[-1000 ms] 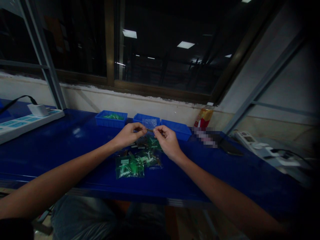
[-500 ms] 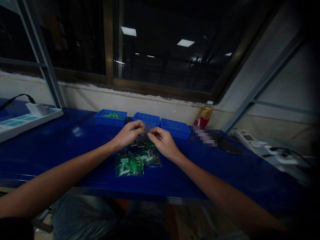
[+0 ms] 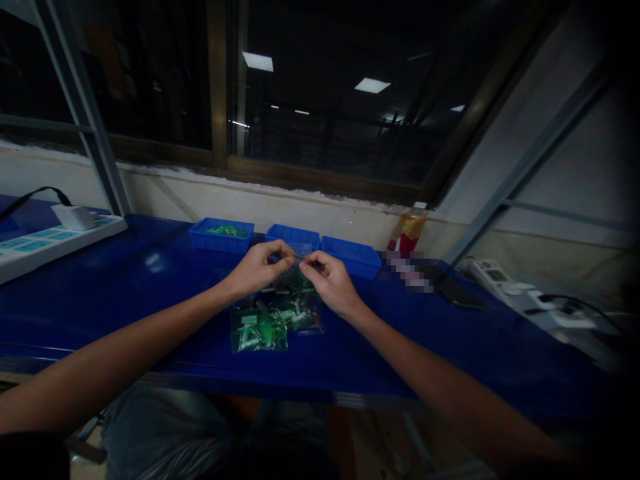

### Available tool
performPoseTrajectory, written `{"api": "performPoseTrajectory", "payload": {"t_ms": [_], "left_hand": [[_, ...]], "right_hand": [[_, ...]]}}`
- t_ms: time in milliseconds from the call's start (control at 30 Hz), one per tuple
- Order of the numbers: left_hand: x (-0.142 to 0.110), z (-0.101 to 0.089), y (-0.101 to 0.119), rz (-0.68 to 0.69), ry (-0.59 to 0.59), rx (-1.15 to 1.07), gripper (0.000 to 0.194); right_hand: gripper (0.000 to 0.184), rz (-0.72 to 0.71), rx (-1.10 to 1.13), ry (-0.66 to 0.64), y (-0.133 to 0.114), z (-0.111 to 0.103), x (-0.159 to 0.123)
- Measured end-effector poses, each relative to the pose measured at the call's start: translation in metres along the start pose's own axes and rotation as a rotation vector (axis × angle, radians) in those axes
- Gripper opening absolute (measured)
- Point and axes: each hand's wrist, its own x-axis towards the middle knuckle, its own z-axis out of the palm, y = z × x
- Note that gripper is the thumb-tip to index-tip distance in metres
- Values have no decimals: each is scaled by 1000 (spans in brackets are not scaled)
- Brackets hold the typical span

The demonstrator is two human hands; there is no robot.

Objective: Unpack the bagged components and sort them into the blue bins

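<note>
My left hand (image 3: pixel 263 268) and my right hand (image 3: pixel 331 280) meet above the middle of the table, both with thumb and fingers pinched. Between the fingertips runs a thin brownish edge, and a small clear plastic bag (image 3: pixel 303 249) shows just behind it; its contents are too small to make out. Beneath the hands lies a pile of small parts, partly hidden by my fingers. Closer to me are a clear bag with green pieces (image 3: pixel 260 331) and another bag with pale and metallic parts (image 3: pixel 303 315).
Along the wall stand a blue bin (image 3: pixel 220 241) with green pieces inside and two more blue bins (image 3: pixel 293 233), partly behind my hands. A power strip (image 3: pixel 60 243) lies at the left. At the right are a red and yellow packet (image 3: pixel 409 235) and a dark flat object (image 3: pixel 460 293).
My fingertips have shifted slightly to the right and the thin edge between them now lies flatter. The clear bag looks less blurred. The bags on the table have not moved.
</note>
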Motion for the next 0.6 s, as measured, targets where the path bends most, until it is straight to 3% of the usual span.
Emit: {"api": "performPoseTrajectory", "payload": {"t_ms": [233,433,600], "left_hand": [[0,-1,6,-26,-16,50,29],[0,2,0,72,20,1,17],[-1,3,-3,53,26,-101,15]], "right_hand": [[14,-30,8,7,0,1,-1],[13,24,104,-35,1,1,1],[10,18,100,-51,3,3,1]]}}
